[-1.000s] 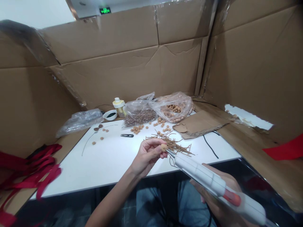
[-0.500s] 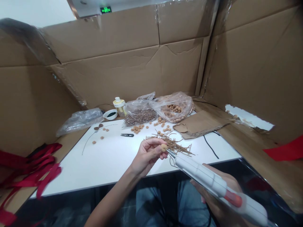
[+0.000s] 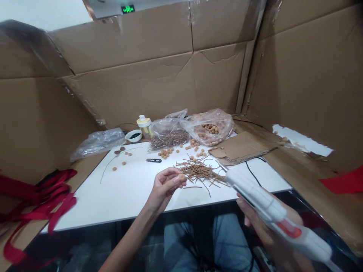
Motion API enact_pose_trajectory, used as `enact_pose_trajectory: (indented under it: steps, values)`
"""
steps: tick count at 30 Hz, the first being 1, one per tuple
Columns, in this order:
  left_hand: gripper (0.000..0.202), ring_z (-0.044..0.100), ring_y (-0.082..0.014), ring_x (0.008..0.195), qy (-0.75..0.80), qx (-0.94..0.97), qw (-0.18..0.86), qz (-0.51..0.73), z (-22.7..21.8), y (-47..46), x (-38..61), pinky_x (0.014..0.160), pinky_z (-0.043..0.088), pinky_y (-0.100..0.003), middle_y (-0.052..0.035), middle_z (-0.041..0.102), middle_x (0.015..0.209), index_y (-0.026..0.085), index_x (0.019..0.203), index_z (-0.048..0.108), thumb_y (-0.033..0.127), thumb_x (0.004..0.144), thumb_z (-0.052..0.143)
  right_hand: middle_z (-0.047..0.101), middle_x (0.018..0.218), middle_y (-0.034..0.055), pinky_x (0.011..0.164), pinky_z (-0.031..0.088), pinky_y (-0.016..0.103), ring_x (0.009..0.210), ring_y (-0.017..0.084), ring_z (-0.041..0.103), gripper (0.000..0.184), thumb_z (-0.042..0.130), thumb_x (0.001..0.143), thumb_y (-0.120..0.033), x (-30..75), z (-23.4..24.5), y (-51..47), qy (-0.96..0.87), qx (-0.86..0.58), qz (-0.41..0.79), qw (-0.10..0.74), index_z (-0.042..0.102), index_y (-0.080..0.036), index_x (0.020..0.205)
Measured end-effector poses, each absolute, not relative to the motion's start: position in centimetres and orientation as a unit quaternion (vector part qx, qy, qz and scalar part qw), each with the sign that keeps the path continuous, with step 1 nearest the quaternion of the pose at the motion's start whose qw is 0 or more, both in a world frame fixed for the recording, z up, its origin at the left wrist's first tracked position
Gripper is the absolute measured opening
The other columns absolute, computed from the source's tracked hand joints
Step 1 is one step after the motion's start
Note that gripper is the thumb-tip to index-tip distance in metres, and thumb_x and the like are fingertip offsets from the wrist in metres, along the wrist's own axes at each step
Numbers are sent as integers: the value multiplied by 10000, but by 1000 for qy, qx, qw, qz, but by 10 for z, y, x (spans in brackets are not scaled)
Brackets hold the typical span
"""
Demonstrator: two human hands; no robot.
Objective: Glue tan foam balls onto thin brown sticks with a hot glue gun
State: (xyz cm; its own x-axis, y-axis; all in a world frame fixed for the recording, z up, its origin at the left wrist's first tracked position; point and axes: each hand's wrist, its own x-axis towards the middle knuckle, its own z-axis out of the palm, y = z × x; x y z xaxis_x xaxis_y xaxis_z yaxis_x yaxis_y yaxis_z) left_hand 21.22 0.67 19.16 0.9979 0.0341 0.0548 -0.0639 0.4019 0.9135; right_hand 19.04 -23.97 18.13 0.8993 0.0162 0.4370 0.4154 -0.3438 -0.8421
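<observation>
Between the thumb and fingers of my left hand (image 3: 166, 185) is a small tan ball (image 3: 182, 177), held above the white table (image 3: 127, 196). My right hand (image 3: 266, 223) is wrapped round a white glue gun (image 3: 258, 196), whose metal nozzle points up and left, apart from the ball. Below and beyond the hands lies a loose heap of thin brown sticks (image 3: 200, 172). More tan balls (image 3: 166, 153) are scattered behind the heap. Black thread snips (image 3: 153, 160) rest to the left of it.
At the back are a bag of brown sticks (image 3: 168, 138), a bag of balls (image 3: 212, 130), a white bowl (image 3: 134, 136) and a bottle (image 3: 144, 126). A cardboard piece (image 3: 244, 147) lies right; red ribbons (image 3: 61, 196) lie left. Cardboard walls (image 3: 141, 90) surround the table.
The glue gun's nozzle was at the ball and is now apart from it, drawn to the right. My left hand has moved left with the ball still held.
</observation>
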Motion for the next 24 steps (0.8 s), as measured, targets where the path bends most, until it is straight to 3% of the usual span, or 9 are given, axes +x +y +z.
enact_pose_trajectory:
  steps: [4,8,10,14,19,24]
  values:
    - [290,654,-114,689,43,668,736,96,162,44,227,669,514,-191,-19,702,736,157,774,673,322,607,844,506,454,-19,386,402,226,376,115,481,352,607,806,-457,193,178,-246,-69,-813,-135,562,557,-215,556]
    - [313,677,-176,763,58,753,650,85,133,77,254,710,529,-258,-81,728,805,126,784,669,346,624,823,520,452,-35,443,402,241,410,125,486,354,595,795,-539,190,168,-242,-18,-813,-56,579,595,-203,683]
    - [330,681,-200,753,56,773,628,69,122,89,268,673,528,-277,-101,733,797,119,794,665,365,631,812,509,453,-33,451,393,249,416,124,467,391,584,797,-564,188,165,-240,-28,-809,-41,585,561,-208,636]
    - [333,672,-207,768,25,816,574,57,111,104,291,745,523,-306,-101,737,815,120,777,684,395,628,798,440,464,-34,428,367,243,422,110,416,470,575,792,-584,185,168,-237,-37,-812,-19,583,456,-212,531]
    - [311,647,-223,858,-13,862,503,63,108,116,299,816,492,-316,-99,735,894,128,842,729,406,704,719,460,481,-32,466,384,229,452,101,424,476,583,782,-598,185,171,-239,-25,-816,5,577,482,-201,537]
    - [389,634,-232,854,-7,891,443,99,116,127,301,764,487,-319,-114,724,943,115,960,700,449,781,613,499,472,-32,474,385,239,454,113,434,437,586,769,-617,187,165,-244,-2,-808,20,589,573,-197,651]
